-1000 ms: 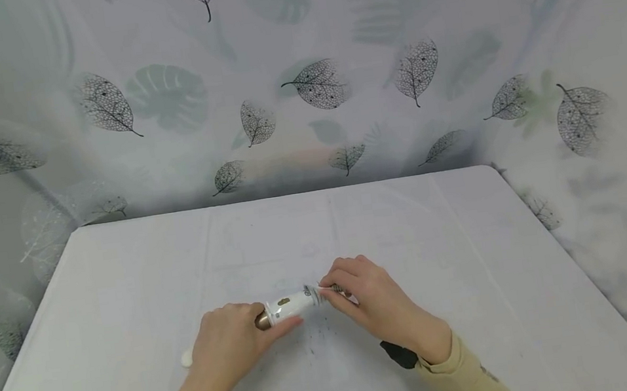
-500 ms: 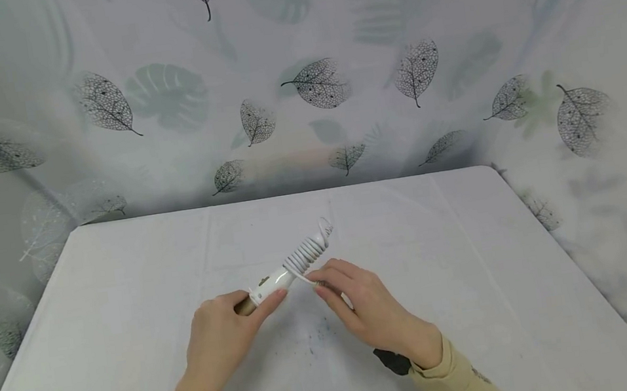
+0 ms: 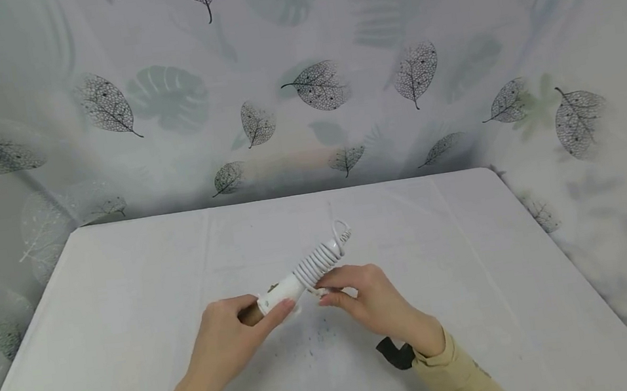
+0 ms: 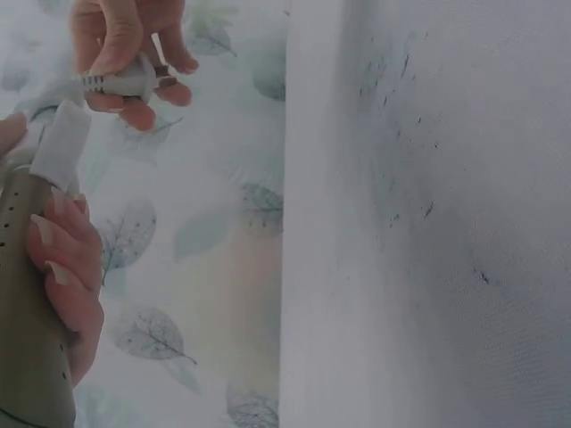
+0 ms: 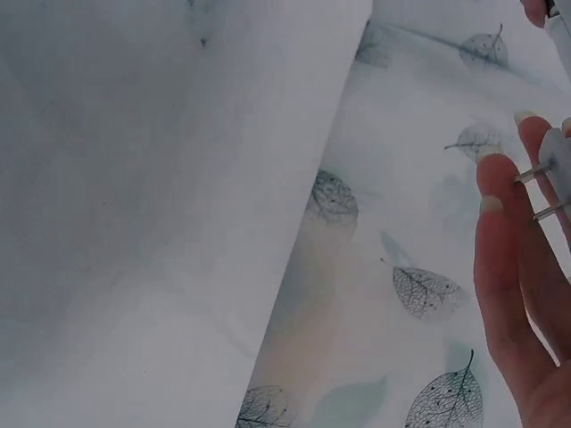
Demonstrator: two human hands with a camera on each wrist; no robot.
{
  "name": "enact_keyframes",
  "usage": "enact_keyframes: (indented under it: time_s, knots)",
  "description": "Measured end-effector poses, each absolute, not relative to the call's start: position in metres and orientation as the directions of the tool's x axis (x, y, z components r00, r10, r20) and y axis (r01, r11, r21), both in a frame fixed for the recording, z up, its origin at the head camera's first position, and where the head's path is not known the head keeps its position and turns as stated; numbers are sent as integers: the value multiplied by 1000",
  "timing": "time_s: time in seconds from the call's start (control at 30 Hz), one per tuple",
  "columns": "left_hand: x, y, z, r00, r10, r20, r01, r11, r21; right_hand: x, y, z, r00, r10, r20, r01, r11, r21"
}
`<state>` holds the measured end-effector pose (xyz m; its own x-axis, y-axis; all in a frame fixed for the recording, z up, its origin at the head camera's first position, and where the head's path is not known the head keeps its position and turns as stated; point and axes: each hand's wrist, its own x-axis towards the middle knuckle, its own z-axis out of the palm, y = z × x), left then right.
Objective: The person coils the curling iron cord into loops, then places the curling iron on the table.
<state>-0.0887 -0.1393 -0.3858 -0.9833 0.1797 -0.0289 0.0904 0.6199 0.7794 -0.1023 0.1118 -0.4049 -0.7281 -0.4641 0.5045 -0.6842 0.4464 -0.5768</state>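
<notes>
A hair curling iron [image 3: 280, 294] with a white handle and a bronze barrel [image 4: 31, 294] slants up to the right over the table. Its white cord [image 3: 319, 261] is coiled round the handle, with a small loop at the far end. My left hand [image 3: 222, 339] grips the iron where barrel and handle meet, thumb along the near side. Just below the coils, my right hand [image 3: 378, 302] pinches the two-pin plug [image 4: 129, 82] between thumb and fingers. The plug's pins stick out past the fingers in the right wrist view. The barrel's far end is hidden behind my left hand.
A white-covered table [image 3: 124, 293] with small dark specks near its middle lies beneath. Behind it and at the sides hangs a leaf-print curtain [image 3: 269, 43]. Black wrist mounts [image 3: 396, 353] show under both wrists.
The iron has swung from nearly level to slanting up to the right, bringing the coiled cord into sight. My right hand has shifted slightly and now holds the plug close below the coils.
</notes>
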Motion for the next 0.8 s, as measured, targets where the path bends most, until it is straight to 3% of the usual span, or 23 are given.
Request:
enact_keyframes:
  time_s: [0.17, 0.33, 0.43, 0.57, 0.8]
  knots:
    - [-88, -140, -388, -960, 279, -26, 145, 576, 805, -108, 119, -411, -737, -498, 458, -670, 445, -594]
    - [-90, -144, -396, -889, 430, 154, 388, 532, 753, -114, 130, -410, -774, -549, 314, -552, 345, -759]
    - [-91, -146, -400, -813, 506, 287, 555, 528, 643, -117, 137, -409, -727, -625, 284, -561, 302, -771]
    - [-94, -146, -405, -729, 564, 387, 679, 523, 516, -122, 147, -412, -610, -707, 358, -667, 214, -714]
    - [-98, -148, -412, -687, 639, 345, 722, 544, 428, -128, 166, -418, -603, -744, 288, -609, 196, -769]
